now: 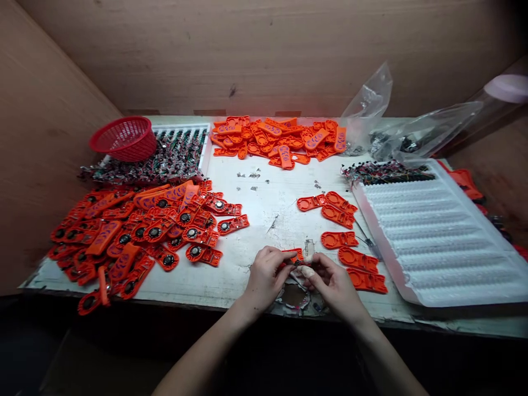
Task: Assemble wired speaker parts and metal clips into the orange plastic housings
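My left hand [264, 279] is closed near the table's front edge, its fingers pinching an orange plastic shell [297, 252] that is mostly hidden. Close against it, my right hand [337, 281] has thumb and forefinger, both with white coverings at the tips, drawn together over small dark parts at the shell. What the right fingertips grip is too small to make out. Just right of my hands lie several open orange shell halves [339, 240]. Below the fingers, the worn tabletop has a ragged hole [293, 296].
On the left is a heap of orange shells with round speakers [154, 232]. Behind it a red basket [124, 140] rests on a tray of wired circuit boards [181, 151]. More orange shells [284, 140] lie at the back. A white ridged tray [445, 236] and plastic bags [437, 129] are at right.
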Available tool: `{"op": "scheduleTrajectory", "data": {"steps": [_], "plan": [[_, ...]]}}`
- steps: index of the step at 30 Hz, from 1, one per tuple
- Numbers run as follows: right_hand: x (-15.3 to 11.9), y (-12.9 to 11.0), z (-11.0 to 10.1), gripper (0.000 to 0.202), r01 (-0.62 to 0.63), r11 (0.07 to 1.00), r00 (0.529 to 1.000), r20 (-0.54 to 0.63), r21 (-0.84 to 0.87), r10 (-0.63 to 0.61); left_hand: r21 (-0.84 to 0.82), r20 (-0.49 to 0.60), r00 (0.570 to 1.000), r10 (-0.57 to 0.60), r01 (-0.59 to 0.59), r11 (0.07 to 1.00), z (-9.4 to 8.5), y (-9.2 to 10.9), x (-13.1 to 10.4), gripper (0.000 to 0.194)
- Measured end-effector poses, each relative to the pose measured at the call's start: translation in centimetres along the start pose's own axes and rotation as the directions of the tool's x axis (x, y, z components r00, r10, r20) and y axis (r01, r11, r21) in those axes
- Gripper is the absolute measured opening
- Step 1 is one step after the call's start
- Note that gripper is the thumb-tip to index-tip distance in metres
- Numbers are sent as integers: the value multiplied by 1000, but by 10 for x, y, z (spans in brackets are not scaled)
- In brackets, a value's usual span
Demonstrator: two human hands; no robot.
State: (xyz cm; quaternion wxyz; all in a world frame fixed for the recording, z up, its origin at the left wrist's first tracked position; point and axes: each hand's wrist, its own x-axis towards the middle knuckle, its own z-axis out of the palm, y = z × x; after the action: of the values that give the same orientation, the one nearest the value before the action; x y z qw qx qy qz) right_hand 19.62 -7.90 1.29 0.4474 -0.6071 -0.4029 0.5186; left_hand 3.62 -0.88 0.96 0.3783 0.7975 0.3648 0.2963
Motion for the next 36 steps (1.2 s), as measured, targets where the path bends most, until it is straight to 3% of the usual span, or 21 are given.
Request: {"op": "scheduleTrajectory", "data": {"steps": [5, 8, 10, 13, 17, 20, 27, 29, 31, 33, 36], "plan": [[5, -5, 2, 16, 226, 902, 974, 49, -369, -223, 72, 0, 999, 50, -50, 996, -2, 3, 2, 26], [7, -5, 2, 17, 244, 825, 966, 52, -509, -254, 182, -37, 993, 111, -102, 978, -6, 8, 3, 26], [9, -3, 1, 17, 236, 781, 967, 58, -577, -249, 161, -73, 990, 121, -108, 981, -10, 12, 4, 25], [11, -1, -2, 17, 238, 765, 968, 78, -598, -240, 68, -113, 994, 12, -4, 998, -12, 14, 3, 21], [12, -3, -4, 15, 277, 796, 959, 106, -538, -262, 138, -19, 999, -50, 52, 989, -4, 10, -1, 17], [11, -5, -5, 15, 301, 768, 951, 123, -565, -283, 192, 31, 998, -54, 47, 980, 2, 7, 0, 8], [9, -7, -9, 15, 317, 542, 947, 224, -778, -232, 363, 192, 978, 78, -144, 921, -12, 13, 19, 10], [11, -7, -9, 14, 308, 501, 947, 210, -809, -242, 326, 114, 991, 65, -99, 940, -14, 15, 19, 10], [15, -7, -8, 13, 301, 505, 949, 200, -809, -246, 274, -33, 999, -3, 12, 962, -12, 14, 14, 8], [20, -7, -9, 13, 289, 528, 955, 201, -799, -218, 250, -127, 990, -62, 92, 964, -5, 11, 5, 20], [27, -8, -11, 14, 270, 547, 963, 212, -792, -168, 277, -136, 987, -81, 117, 954, 7, 2, -7, 24]]}}
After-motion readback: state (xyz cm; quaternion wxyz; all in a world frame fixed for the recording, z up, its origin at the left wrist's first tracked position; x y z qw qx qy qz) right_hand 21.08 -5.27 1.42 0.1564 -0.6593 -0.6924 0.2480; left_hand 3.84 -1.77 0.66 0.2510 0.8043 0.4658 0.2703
